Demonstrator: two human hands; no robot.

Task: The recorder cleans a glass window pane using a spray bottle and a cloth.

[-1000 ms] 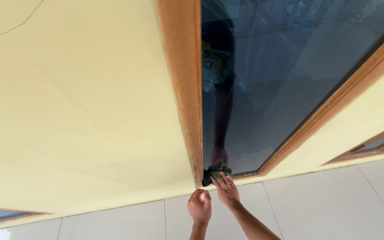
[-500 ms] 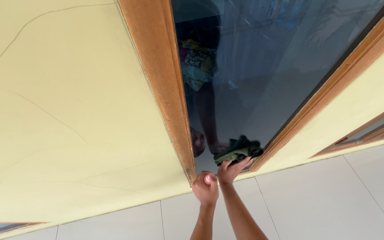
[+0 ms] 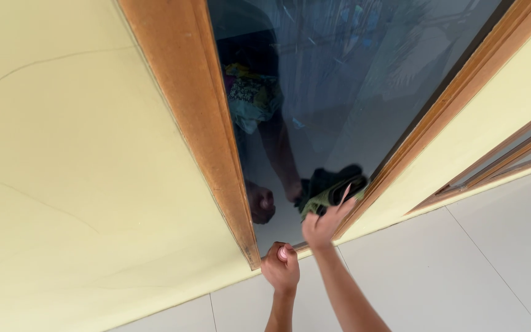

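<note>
The right hand presses a dark green cloth flat against the tinted glass pane, low down and close to the right side of the wooden frame. Its grip is clamped on the cloth, fingers spread over the bunched fabric, which looks blurred. The left hand is curled into a fist near the foot of the left frame post, just above the white tiled floor; its fingers are together and nothing shows inside them. The yellow wall runs on both sides of the window, and the pane mirrors both arms.

The likely trouble lies in the cloth being wadded, not folded: a loose fold could slip out from under the fingers and drop to the floor, or the fingertips could skid onto bare glass and leave smears. Pushing hard so close to the frame edge could also jam the knuckles against the wood. The bottom corner, where the left fist sits, may be missed.
</note>
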